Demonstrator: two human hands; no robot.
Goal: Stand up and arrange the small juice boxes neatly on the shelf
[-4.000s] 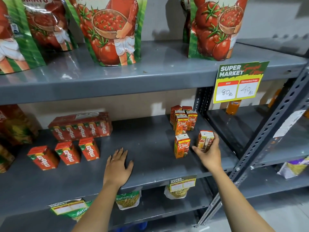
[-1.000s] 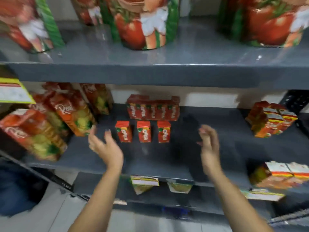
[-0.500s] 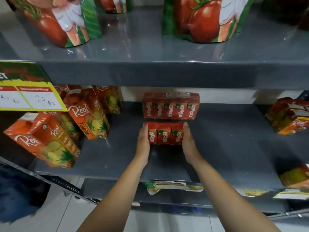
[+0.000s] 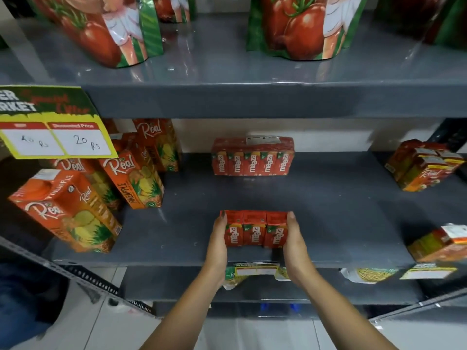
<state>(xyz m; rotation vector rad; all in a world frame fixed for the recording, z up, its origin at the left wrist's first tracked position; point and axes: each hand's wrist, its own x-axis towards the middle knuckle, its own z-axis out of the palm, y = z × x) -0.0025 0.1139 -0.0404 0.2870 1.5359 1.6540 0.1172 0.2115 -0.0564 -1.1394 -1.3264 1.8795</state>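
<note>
Three small red Maaza juice boxes (image 4: 254, 229) stand upright, side by side and touching, near the front of the grey middle shelf (image 4: 328, 198). My left hand (image 4: 217, 239) presses flat against the left box. My right hand (image 4: 294, 239) presses against the right box, so the row is squeezed between both palms. A shrink-wrapped Maaza multipack (image 4: 253, 157) stands at the back of the shelf. Small Real juice boxes (image 4: 424, 165) stand clustered at the right, and another small Real box (image 4: 439, 245) sits at the right front edge.
Large Real pineapple cartons (image 4: 134, 180) lean at the left, one carton (image 4: 65, 210) near the front edge. A yellow price sign (image 4: 54, 133) hangs from the upper shelf, which carries tomato ketchup pouches (image 4: 298, 26). Snack packets (image 4: 371, 274) lie on the lower shelf.
Both hands, which closed in on the three Maaza boxes half a second ago, have slid the row toward the front of the shelf, away from the multipack.
</note>
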